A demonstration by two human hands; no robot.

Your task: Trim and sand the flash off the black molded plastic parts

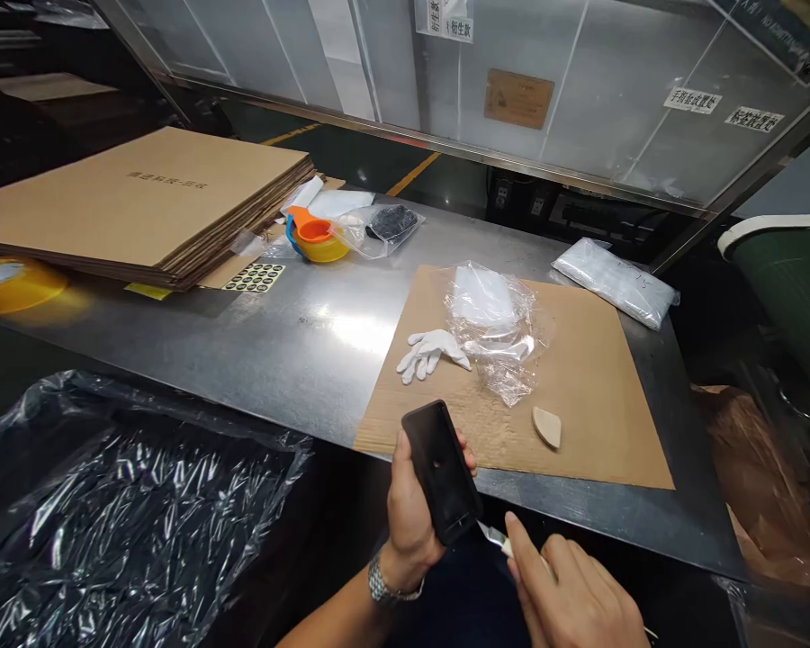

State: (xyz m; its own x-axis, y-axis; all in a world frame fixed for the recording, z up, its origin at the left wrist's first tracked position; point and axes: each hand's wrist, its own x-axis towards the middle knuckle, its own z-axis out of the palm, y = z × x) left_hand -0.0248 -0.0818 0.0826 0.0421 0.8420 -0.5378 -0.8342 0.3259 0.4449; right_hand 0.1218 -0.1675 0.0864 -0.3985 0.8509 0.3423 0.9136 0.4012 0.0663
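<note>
My left hand (411, 508), a metal-banded watch on its wrist, is closed around a black rectangular tray-like plastic part (440, 472) with rounded corners and a raised rim. The part is tilted and held just off the table's front edge. In my right hand (567, 580) is a small knife (494, 535) with a short metal blade and a pale handle, the index finger stretched along it. The blade's tip meets or nearly meets the part's lower right corner; exact contact cannot be made out.
On the metal table (263, 346) lies a cardboard sheet (590, 396) with a white glove (433, 353), crumpled clear plastic (506, 346) and a tan wedge (546, 427). Stacked cardboard (141, 193), a tape dispenser (320, 241) and a bagged bundle (614, 281) stand farther off. A black-lined bin (128, 513) is left.
</note>
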